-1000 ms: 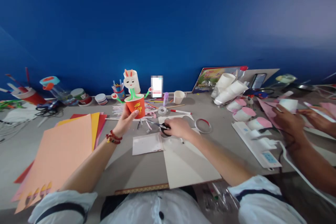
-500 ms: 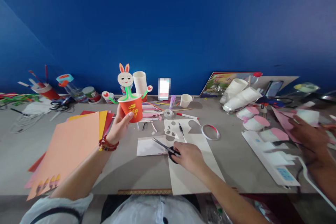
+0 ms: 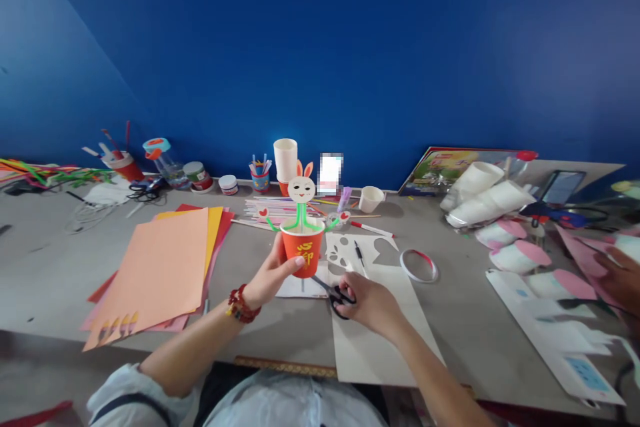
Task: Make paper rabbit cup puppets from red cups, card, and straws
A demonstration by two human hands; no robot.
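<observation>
Gripped in our left hand (image 3: 273,273), fingers wrapped round its wall, was the orange paper cup (image 3: 302,252), held upright just above the grey table (image 3: 60,280); a rabbit-face figure (image 3: 301,189) on green stems stood up from its mouth. Our right hand (image 3: 367,300) was closed through the loops of the black scissors (image 3: 334,292), low over the white sheet (image 3: 370,340). Scissor blades pointed up and left toward the cup's base, just beside it; whether they touched we could not tell. Cup's long axis ran vertical. Coloured card sheets (image 3: 160,267) lay left, well apart
</observation>
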